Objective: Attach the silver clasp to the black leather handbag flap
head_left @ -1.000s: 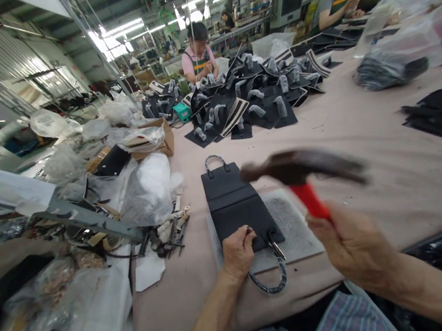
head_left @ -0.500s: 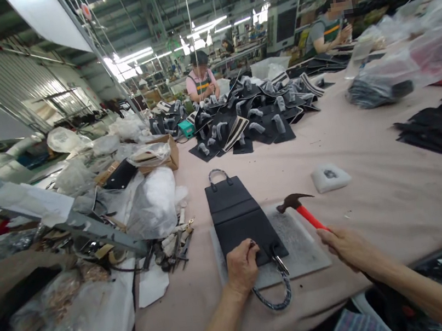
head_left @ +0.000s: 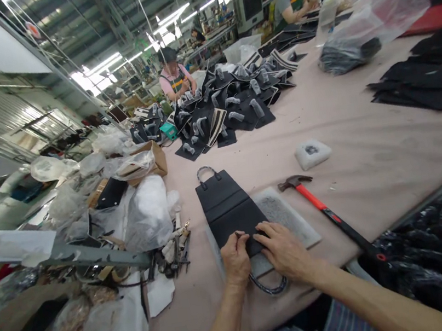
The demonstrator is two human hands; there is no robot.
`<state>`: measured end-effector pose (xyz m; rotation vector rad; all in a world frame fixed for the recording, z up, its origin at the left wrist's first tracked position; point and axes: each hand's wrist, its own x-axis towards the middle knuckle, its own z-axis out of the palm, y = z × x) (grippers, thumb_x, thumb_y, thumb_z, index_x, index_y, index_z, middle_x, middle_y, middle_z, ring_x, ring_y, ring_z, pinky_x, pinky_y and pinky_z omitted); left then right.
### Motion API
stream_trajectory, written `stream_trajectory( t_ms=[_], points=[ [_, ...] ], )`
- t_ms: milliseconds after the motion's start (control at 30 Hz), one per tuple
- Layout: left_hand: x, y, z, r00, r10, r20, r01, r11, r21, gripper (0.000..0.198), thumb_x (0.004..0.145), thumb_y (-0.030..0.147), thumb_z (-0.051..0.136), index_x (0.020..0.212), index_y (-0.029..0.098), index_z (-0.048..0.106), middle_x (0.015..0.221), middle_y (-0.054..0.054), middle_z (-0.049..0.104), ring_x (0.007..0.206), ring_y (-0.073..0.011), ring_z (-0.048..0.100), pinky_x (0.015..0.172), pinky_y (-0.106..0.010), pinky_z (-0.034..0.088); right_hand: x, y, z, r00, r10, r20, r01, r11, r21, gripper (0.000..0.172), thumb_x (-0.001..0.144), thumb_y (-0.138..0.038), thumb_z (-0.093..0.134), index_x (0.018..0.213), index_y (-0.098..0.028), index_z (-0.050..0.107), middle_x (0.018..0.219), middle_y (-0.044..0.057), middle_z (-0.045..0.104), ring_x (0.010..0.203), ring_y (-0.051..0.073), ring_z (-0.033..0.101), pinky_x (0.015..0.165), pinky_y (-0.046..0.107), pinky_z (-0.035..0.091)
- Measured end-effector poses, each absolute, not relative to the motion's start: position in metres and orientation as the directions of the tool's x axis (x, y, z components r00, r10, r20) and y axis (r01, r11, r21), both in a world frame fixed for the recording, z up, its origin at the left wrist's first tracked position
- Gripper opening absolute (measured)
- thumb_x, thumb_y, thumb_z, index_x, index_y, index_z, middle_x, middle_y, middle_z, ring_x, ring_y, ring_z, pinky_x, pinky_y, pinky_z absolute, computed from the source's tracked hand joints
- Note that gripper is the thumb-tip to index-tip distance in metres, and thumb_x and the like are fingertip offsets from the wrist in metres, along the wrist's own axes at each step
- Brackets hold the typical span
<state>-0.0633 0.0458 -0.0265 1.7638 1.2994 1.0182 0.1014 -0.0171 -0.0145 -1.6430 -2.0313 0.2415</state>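
A black bag panel [head_left: 229, 203] lies flat, its near part over a pale stone slab [head_left: 290, 216]. It has a wrapped handle [head_left: 207, 168] at the far end and another wrapped handle [head_left: 271, 291] looping out at the near end. My left hand [head_left: 235, 256] is closed in a pinch above the panel's near left side; what sits between its fingertips is too small to make out. The fingers of my right hand [head_left: 285, 247] are bent onto the panel's near right corner, covering the base of the near handle. A red and black claw hammer [head_left: 322, 207] rests on the table to the right.
A white block [head_left: 313, 154] sits beyond the hammer. Black panels with wrapped handles [head_left: 232, 103] are heaped at the back. On the left are plastic bags [head_left: 148, 209], loose tools [head_left: 181, 246] and a metal post [head_left: 105, 254]. Dark panels [head_left: 427, 74] are stacked at right; two people work farther back.
My right hand has let go of the hammer, which now lies on the table, and has moved left onto the panel. My left hand remains at the panel. The camera view has shifted.
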Motion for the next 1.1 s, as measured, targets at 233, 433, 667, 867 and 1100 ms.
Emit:
stream_trajectory(
  t_ms=[233, 433, 667, 867, 1100],
  points=[
    [-0.061, 0.039, -0.004, 0.240, 0.944, 0.225, 0.351, -0.301, 0.887, 0.023, 0.093, 0.034, 0.056, 0.083, 0.018, 0.069, 0.078, -0.006, 0.074, 0.074, -0.0181, 0.070, 0.074, -0.028, 0.055, 0.105, -0.020, -0.017, -0.150, 0.956, 0.253, 0.872, 0.248, -0.422, 0.039, 0.088, -0.014, 0.054, 0.125, -0.019, 0.066, 0.134, 0.012, 0.059, 0.126, 0.031, 0.050, 0.109, 0.049, 0.044],
    [-0.085, 0.063, 0.038, 0.144, 0.918, 0.370, 0.618, -0.375, 0.691, 0.024, 0.097, 0.034, 0.050, 0.091, 0.020, 0.069, 0.080, -0.005, 0.074, 0.076, -0.0185, 0.070, 0.075, -0.028, 0.053, 0.103, -0.022, -0.015, -0.141, 0.956, 0.258, 0.860, 0.248, -0.446, 0.037, 0.088, -0.015, 0.053, 0.123, -0.019, 0.066, 0.133, 0.013, 0.058, 0.124, 0.030, 0.051, 0.109, 0.048, 0.044],
    [-0.157, 0.077, 0.003, -0.144, 0.987, 0.078, 0.959, 0.120, 0.256, 0.025, 0.095, 0.035, 0.055, 0.102, 0.016, 0.071, 0.098, -0.015, 0.074, 0.092, -0.0287, 0.070, 0.077, -0.034, 0.049, 0.105, -0.018, -0.036, -0.064, 0.944, 0.322, 0.820, 0.234, -0.522, 0.041, 0.085, -0.017, 0.055, 0.124, -0.021, 0.063, 0.134, 0.012, 0.057, 0.122, 0.030, 0.054, 0.104, 0.050, 0.047],
    [-0.132, 0.086, -0.010, -0.081, 0.992, 0.099, 0.940, 0.043, 0.339, 0.032, 0.100, 0.028, 0.043, 0.110, 0.015, 0.072, 0.112, -0.017, 0.072, 0.111, -0.0296, 0.066, 0.096, -0.038, 0.046, 0.096, -0.010, -0.068, 0.108, 0.866, 0.489, 0.904, 0.119, -0.411, 0.049, 0.082, -0.021, 0.054, 0.131, -0.023, 0.055, 0.134, 0.017, 0.056, 0.120, 0.038, 0.055, 0.096, 0.059, 0.050],
    [-0.104, 0.151, 0.009, -0.219, 0.968, -0.120, 0.597, 0.230, 0.768, 0.014, 0.084, 0.019, 0.066, 0.094, 0.011, 0.072, 0.106, -0.023, 0.074, 0.119, -0.0357, 0.063, 0.104, -0.047, 0.041, 0.101, -0.016, -0.077, 0.066, 0.865, 0.497, 0.888, 0.177, -0.425, 0.058, 0.088, -0.029, 0.051, 0.145, -0.027, 0.040, 0.141, 0.015, 0.053, 0.125, 0.036, 0.054, 0.100, 0.059, 0.047]
  ],
)
